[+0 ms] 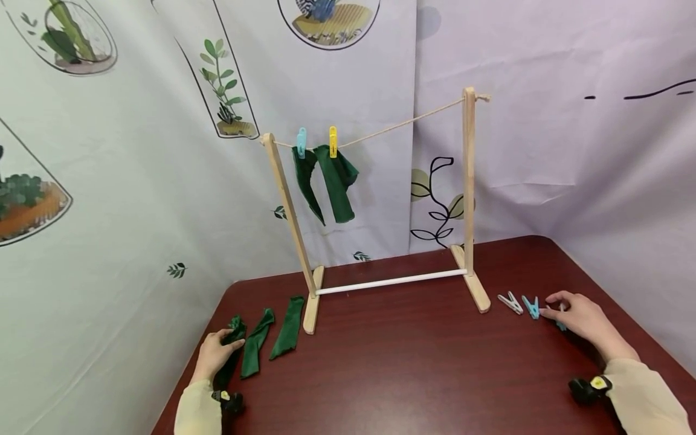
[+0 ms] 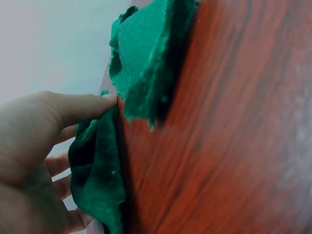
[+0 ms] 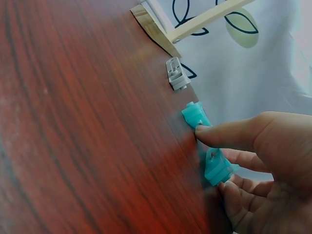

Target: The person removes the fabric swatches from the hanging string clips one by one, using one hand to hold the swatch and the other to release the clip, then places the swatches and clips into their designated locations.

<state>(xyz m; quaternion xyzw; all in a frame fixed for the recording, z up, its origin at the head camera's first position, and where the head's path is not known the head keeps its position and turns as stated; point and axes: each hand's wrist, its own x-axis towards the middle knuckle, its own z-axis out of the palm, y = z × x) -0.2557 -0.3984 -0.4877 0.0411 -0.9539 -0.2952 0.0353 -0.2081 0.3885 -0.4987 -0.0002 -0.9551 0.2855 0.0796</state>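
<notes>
On the left side of the table, my left hand (image 1: 214,357) holds a green cloth strip (image 2: 100,168) between thumb and fingers; the palm hides part of it. Two more green strips, a twisted one (image 1: 258,344) and a flatter one (image 1: 287,329), lie to its right. At the right, my right hand (image 1: 584,320) is spread around a blue clothespin (image 3: 218,167). A gap shows between the thumb and this pin, while a lower fingertip meets its end. The thumb tip is close beside a second blue clothespin (image 3: 196,114). A white clothespin (image 1: 511,302) lies farther left.
A wooden stand (image 1: 469,181) with a string (image 1: 402,125) and a white bottom bar (image 1: 391,282) stands at the table's back. Two green cloths (image 1: 338,187) hang there from a blue clothespin (image 1: 301,142) and a yellow clothespin (image 1: 333,142). A printed curtain (image 1: 359,90) is behind.
</notes>
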